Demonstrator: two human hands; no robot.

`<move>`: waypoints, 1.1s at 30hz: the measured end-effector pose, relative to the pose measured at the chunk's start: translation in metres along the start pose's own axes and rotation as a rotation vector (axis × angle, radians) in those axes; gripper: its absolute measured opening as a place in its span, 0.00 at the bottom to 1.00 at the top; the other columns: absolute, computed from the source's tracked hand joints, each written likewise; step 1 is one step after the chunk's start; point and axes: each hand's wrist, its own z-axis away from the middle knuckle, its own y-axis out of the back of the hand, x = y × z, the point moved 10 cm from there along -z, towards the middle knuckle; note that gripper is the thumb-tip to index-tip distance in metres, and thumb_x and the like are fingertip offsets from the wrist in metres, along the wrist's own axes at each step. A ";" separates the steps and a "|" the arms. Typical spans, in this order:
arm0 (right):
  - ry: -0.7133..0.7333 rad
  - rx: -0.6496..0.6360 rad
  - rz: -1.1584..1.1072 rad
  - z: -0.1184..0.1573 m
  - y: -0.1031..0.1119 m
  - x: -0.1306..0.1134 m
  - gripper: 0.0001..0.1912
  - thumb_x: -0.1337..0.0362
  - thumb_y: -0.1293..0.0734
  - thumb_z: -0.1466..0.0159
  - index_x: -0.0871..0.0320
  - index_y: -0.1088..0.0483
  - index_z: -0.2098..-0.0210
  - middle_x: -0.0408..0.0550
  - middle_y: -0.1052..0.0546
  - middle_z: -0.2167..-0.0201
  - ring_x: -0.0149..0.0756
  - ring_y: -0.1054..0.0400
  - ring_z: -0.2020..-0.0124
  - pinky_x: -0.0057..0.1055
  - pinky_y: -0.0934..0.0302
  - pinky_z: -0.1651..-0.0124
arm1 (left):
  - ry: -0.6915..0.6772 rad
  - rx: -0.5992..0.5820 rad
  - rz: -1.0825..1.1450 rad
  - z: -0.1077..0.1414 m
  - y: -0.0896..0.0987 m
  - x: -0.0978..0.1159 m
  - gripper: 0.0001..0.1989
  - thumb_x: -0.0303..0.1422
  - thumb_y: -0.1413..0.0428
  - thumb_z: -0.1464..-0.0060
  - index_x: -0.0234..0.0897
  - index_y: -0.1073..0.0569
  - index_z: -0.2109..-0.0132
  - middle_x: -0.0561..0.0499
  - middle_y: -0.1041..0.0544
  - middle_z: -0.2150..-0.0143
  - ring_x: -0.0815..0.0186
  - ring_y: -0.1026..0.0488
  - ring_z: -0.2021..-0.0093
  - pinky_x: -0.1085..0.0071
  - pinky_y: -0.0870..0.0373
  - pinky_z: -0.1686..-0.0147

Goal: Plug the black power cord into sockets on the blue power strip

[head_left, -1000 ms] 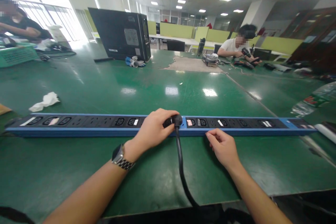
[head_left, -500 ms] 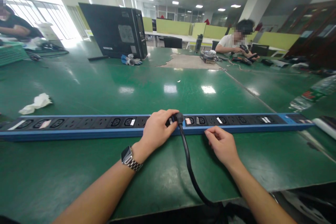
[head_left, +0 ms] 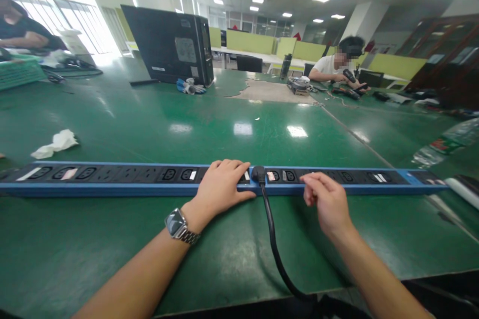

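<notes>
A long blue power strip [head_left: 142, 190] with black sockets lies across the green table. Near its middle stands a black plug [head_left: 258, 174], its thick cable [head_left: 275, 249] curving down to the table's front edge. My left hand [head_left: 222, 187] rests over the strip just left of the plug, thumb apart from the fingers, which lie across the sockets. My right hand [head_left: 327, 199] hovers by the strip's front edge, right of the plug, with thumb and forefinger pinched; whether something small is between them cannot be made out.
A black computer case [head_left: 168, 47] stands at the back, gloves [head_left: 190, 86] beside it. Crumpled tissue [head_left: 56, 143] lies left, a plastic bottle [head_left: 445, 144] right. One person [head_left: 339, 67] sits across the table, another [head_left: 22, 27] at far left beside a green basket [head_left: 22, 72].
My left thumb has come away from the plug and now lies at the strip's front edge. My right hand has risen and moved slightly right. The view has shifted a little.
</notes>
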 end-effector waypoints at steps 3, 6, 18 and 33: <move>0.029 -0.238 -0.243 -0.013 -0.049 -0.082 0.10 0.60 0.33 0.42 0.57 0.32 0.77 0.32 0.48 0.88 0.21 0.53 0.87 0.23 0.57 0.82 | 0.006 -0.001 -0.050 0.001 -0.002 0.002 0.31 0.48 0.38 0.49 0.38 0.32 0.42 0.44 0.25 0.47 0.51 0.29 0.48 0.53 0.37 0.48; 0.154 -0.375 -0.276 -0.022 -0.092 -0.151 0.19 0.59 0.42 0.34 0.56 0.39 0.81 0.31 0.55 0.88 0.18 0.59 0.89 0.21 0.60 0.79 | 0.009 0.008 -0.055 0.002 -0.002 0.004 0.32 0.48 0.39 0.49 0.38 0.33 0.41 0.44 0.25 0.46 0.52 0.30 0.47 0.53 0.37 0.47; 0.393 -0.745 0.222 0.130 -0.140 -0.049 0.18 0.65 0.33 0.42 0.58 0.41 0.85 0.34 0.45 0.89 0.22 0.54 0.86 0.24 0.56 0.79 | 0.018 0.008 -0.036 0.003 -0.003 0.002 0.33 0.50 0.40 0.48 0.39 0.33 0.40 0.44 0.25 0.46 0.52 0.31 0.47 0.54 0.39 0.47; -0.506 -0.396 -0.342 0.010 -0.105 -0.047 0.18 0.52 0.41 0.34 0.57 0.35 0.74 0.32 0.47 0.89 0.23 0.52 0.89 0.23 0.54 0.83 | -0.004 0.026 -0.036 0.004 -0.004 0.003 0.31 0.50 0.39 0.48 0.47 0.32 0.40 0.46 0.26 0.47 0.54 0.31 0.48 0.56 0.38 0.48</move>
